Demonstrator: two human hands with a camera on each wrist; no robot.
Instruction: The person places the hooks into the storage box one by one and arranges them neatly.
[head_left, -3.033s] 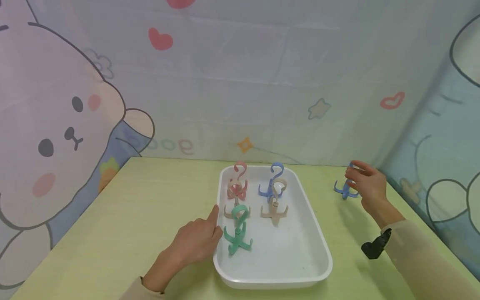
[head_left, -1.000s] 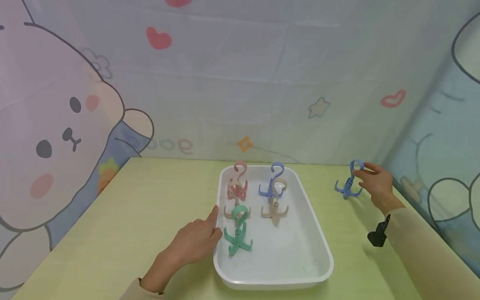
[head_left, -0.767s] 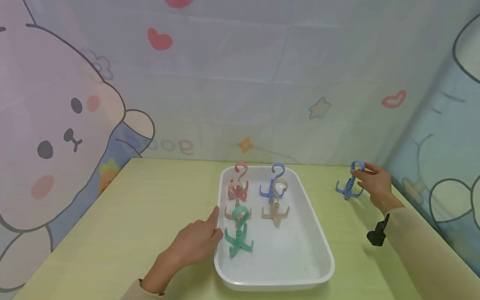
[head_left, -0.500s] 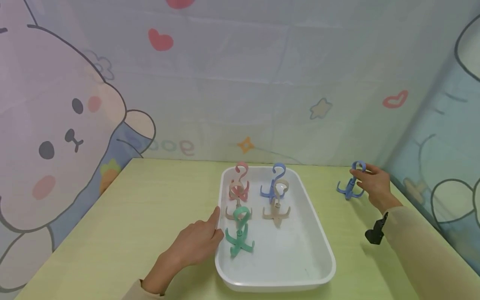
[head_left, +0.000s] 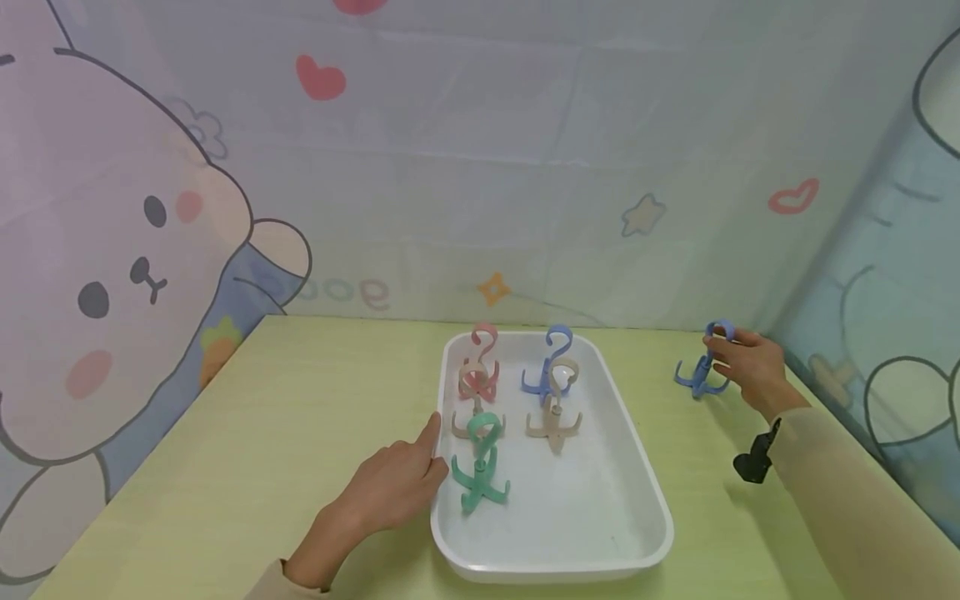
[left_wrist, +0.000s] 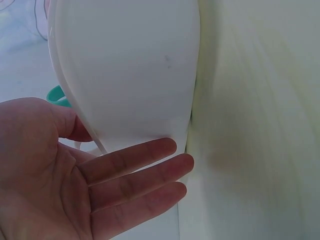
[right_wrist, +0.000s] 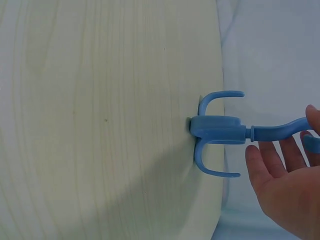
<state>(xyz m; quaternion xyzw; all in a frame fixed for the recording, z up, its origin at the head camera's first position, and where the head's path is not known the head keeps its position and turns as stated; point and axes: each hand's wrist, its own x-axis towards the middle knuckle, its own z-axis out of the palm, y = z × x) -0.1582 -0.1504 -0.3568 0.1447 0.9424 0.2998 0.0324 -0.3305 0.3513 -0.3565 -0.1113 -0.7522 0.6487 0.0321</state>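
Note:
My right hand (head_left: 753,367) pinches the curved top of a blue four-prong rotating hook (head_left: 701,375). In the right wrist view, this blue hook (right_wrist: 217,131) stands upright on the table, its prongs at the tabletop end and my hand (right_wrist: 295,195) around its hooked end. My left hand (head_left: 393,483) touches the left side of a white tray (head_left: 555,571). In the left wrist view, straight fingers (left_wrist: 140,175) lie along the tray's outer wall (left_wrist: 130,65), with the thumb at its rim. The tray holds a green hook (head_left: 480,483) and several others.
Inside the tray stand a pink hook (head_left: 483,333), a second blue hook (head_left: 557,337), and two beige hooks, the right beige hook (head_left: 553,421) being more visible. The pale yellow-green table (head_left: 300,400) ends at a printed cloth backdrop (head_left: 450,167).
Since three seconds ago, the held blue hook's curved top has turned from edge-on to showing its loop, and my right hand has moved slightly right. My left hand stays at the tray.

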